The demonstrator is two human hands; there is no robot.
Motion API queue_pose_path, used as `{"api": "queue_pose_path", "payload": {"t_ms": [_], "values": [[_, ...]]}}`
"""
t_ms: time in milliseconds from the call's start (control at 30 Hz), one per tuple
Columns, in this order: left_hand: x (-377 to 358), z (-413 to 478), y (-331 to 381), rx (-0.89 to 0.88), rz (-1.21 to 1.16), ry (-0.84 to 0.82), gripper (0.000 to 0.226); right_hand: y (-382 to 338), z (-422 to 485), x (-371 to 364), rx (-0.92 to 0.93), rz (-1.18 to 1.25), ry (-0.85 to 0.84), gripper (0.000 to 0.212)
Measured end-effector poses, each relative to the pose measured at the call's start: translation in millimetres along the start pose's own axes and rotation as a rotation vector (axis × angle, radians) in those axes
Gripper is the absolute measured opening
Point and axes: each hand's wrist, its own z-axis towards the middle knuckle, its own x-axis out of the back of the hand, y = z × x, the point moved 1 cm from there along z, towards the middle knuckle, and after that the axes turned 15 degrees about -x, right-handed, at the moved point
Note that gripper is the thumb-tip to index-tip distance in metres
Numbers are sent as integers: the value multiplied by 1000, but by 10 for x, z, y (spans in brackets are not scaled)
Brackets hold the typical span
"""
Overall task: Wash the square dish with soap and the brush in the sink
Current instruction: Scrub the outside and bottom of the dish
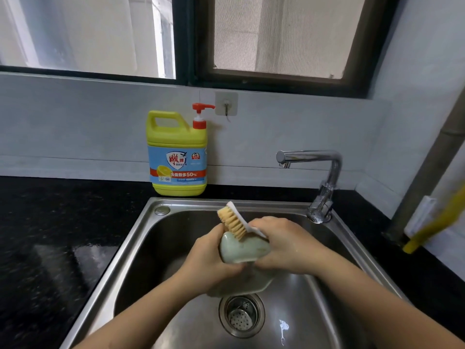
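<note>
On the counter (50,222) the soap bottle (177,152) stands behind the sink (130,250), where your left hand (211,263) has a closed grip on the tilted square dish (242,249) and your right hand (284,244) grips the brush (232,221), bristles on its rim, so scrubbing seems underway and rinsing remains, the tap (314,159) being dry.

pale green dish (242,250), tan-bristled brush (232,221), yellow bottle (177,152).

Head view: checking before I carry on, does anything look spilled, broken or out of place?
Nothing stands out. The pale green square dish is held over the steel sink, and the upright yellow soap jug sits on the counter.
</note>
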Motion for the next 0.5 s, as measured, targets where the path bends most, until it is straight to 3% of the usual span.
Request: {"api": "queue_pose_path", "payload": {"t_ms": [133,300,367,500], "values": [[10,1,14,-20,-74,31,47,-33,-1,-27,-8,-11,33,43],[34,-14,-41,0,-28,117,39,69,-75,36,-33,343,21,64],[77,-15,-65,31,-78,158,37,137,-138,94,-60,270,128,58],[122,-3,-64,61,-230,204,36,345,-246,89,-160,2,506,53]]}}
